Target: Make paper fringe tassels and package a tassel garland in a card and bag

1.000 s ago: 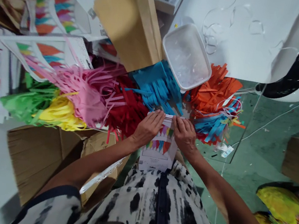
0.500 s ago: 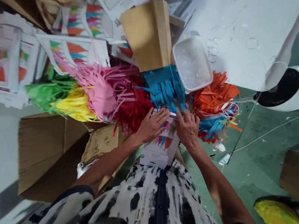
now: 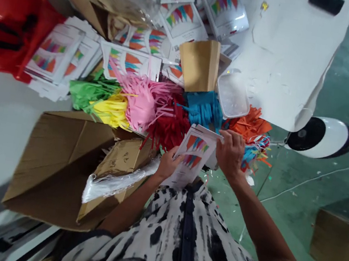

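A flat white packet [image 3: 195,151] printed with colourful bunting is held tilted in front of my body. My left hand [image 3: 167,164] grips its left edge, thumb on the printed face. At the top right corner, the fingers of my right hand [image 3: 231,153] are closed on the packet's edge. Just beyond lie bundles of cut strips: dark red [image 3: 168,125], blue [image 3: 205,109] and orange [image 3: 251,124]. Pink strips [image 3: 145,104], yellow strips [image 3: 114,110] and green strips [image 3: 92,93] spread to the left.
An open cardboard box [image 3: 53,164] stands at left, with white string [image 3: 116,185] across its flap. Similar printed packets [image 3: 181,21] are piled at the back. A small brown carton [image 3: 200,64] and clear plastic tub [image 3: 234,97] sit centrally. A red bag [image 3: 11,29] is far left.
The packet has gone from upright under both hands to tilted rightward. My left hand has slid down to its left edge; my right hand has shifted to its top right corner. The view has shifted.
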